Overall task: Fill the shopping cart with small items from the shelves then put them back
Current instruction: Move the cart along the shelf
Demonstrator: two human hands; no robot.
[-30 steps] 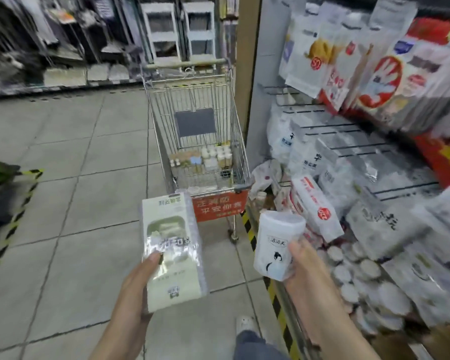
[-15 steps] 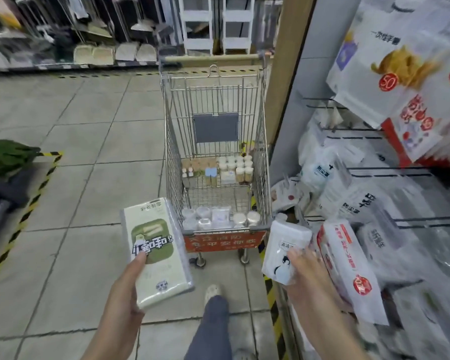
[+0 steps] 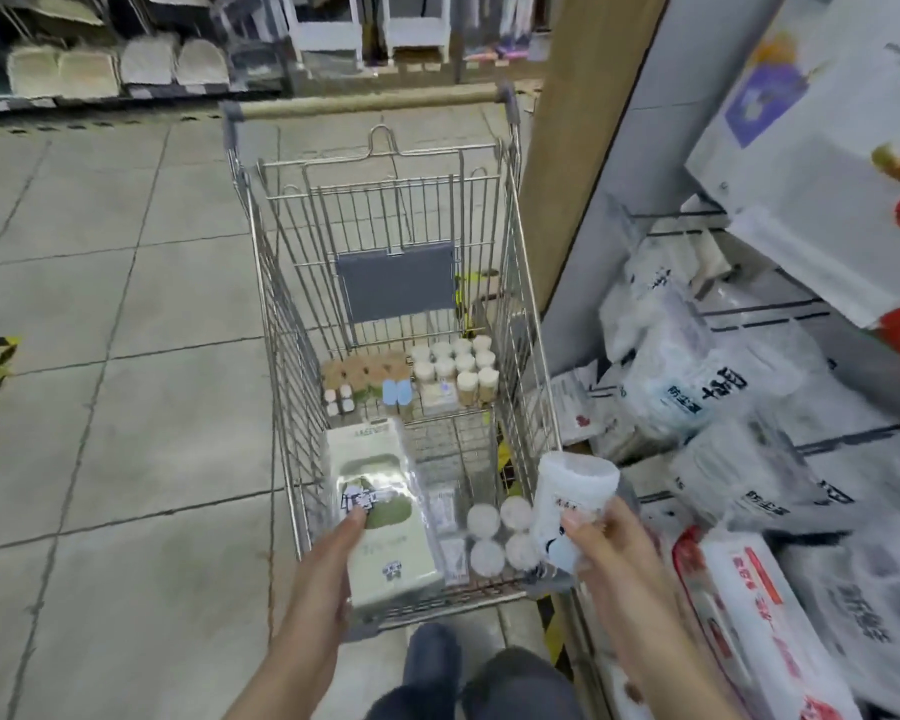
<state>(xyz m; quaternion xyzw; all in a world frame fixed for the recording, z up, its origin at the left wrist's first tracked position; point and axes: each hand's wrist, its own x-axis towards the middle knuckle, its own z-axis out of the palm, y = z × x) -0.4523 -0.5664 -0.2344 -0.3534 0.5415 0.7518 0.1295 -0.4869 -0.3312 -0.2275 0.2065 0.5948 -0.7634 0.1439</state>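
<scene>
While the left hand (image 3: pixel 328 569) grips a pale green wrapped pack (image 3: pixel 380 517), thumb pressed on its dark printed label, blurred past reading, the pack hangs over the near left corner of the shopping cart (image 3: pixel 385 314). Beside it the right hand (image 3: pixel 601 537) pinches a white tub (image 3: pixel 572 491) over the near right corner. Small white jars (image 3: pixel 497 532) lie below. White bags (image 3: pixel 697 376) with Chinese print crowd the shelves (image 3: pixel 759 309) to the right.

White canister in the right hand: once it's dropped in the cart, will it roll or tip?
The white canister is round and taller than wide, so on its side it would probably roll. Upright it may tip on the wire cart floor. The right hand holds it by the lower part alone, so it is likely light.
</scene>
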